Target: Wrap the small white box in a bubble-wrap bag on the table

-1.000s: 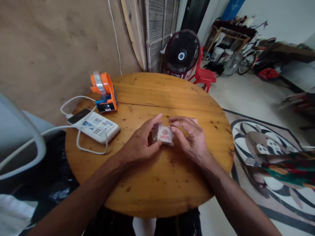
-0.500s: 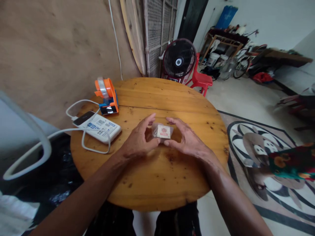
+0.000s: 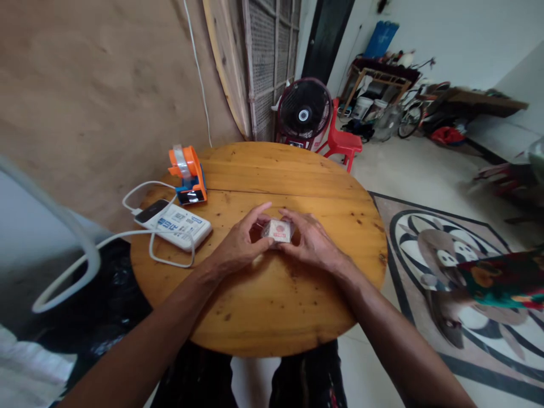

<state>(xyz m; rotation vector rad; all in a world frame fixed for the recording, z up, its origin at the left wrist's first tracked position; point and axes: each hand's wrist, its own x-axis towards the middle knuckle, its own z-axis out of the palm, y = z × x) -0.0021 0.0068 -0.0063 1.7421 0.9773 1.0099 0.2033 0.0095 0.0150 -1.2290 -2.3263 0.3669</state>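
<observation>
Between my hands on the round wooden table [image 3: 272, 317] is a small white box [image 3: 279, 230] with red print, in a clear plastic wrapper. My left hand [image 3: 242, 241] closes on its left side, with the thumb at the near edge and the index finger stretched out above. On the other side, my right hand [image 3: 310, 238] grips the box's right end, thumb in front and fingers behind. The fingertips at the far side of the box are partly hidden.
To the left lie a white printed pack [image 3: 182, 226], a phone-like device [image 3: 152, 211] on it, and a white cable [image 3: 170, 263]. An orange and blue holder [image 3: 189, 173] stands behind. Beyond the table are a fan [image 3: 304, 113] and red chair [image 3: 344, 139]; a person's leg [image 3: 450, 306] is at right.
My right hand has moved left onto the box, and both hands have closed in around it. The camera view has shifted slightly.
</observation>
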